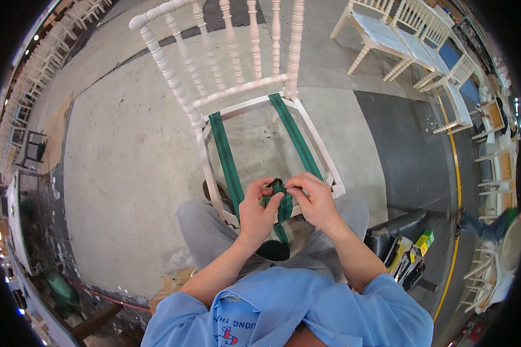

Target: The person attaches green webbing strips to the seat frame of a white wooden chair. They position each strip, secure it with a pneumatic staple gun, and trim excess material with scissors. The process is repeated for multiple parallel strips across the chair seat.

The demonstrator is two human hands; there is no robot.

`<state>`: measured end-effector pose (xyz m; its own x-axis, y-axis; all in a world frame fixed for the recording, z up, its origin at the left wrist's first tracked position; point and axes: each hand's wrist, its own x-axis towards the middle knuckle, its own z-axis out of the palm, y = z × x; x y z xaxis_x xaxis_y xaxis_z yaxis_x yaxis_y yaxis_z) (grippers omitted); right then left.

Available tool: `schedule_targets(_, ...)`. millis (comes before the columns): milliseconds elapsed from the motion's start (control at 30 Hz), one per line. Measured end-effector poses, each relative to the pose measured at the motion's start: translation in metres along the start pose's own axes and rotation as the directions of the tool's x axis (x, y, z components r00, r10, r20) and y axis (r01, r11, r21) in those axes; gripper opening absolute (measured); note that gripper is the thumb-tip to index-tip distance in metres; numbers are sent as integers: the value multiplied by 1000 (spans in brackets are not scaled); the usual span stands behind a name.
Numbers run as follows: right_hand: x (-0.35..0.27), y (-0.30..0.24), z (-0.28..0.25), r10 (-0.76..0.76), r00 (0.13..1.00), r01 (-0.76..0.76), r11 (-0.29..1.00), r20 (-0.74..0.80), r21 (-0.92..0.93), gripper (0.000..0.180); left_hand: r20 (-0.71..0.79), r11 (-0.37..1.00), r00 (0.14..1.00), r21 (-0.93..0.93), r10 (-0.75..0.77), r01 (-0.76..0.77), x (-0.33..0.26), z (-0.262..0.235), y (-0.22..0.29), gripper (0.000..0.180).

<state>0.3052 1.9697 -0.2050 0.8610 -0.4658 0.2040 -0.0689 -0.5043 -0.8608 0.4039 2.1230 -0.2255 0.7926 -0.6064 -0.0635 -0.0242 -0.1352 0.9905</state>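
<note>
Concrete floor (127,173) spreads around us in the head view, with more white chairs (422,46) at the far right. Before our knees stands a white chair frame (324,156) without seat. Our left hand (259,213) and right hand (314,202) both pinch the green webbing strap (281,199) at its front rail.

Green webbing strap (282,203), dark-striped, pinched and folded between the fingertips of both hands (289,202), its loose end hanging below them, two like strips stretched across the white chair frame (321,151) beyond.
</note>
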Motion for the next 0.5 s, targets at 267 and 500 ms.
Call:
schedule_targets(267,86,45,22,-19,993,30,995,117,-91,10,22,821,917,437,397,-366,90,-14,-38,15)
schedule_targets(500,225,145,85,59,983,-19,976,177,-217,13,-82,867,972,473,222,-158,207,-28,-100,31)
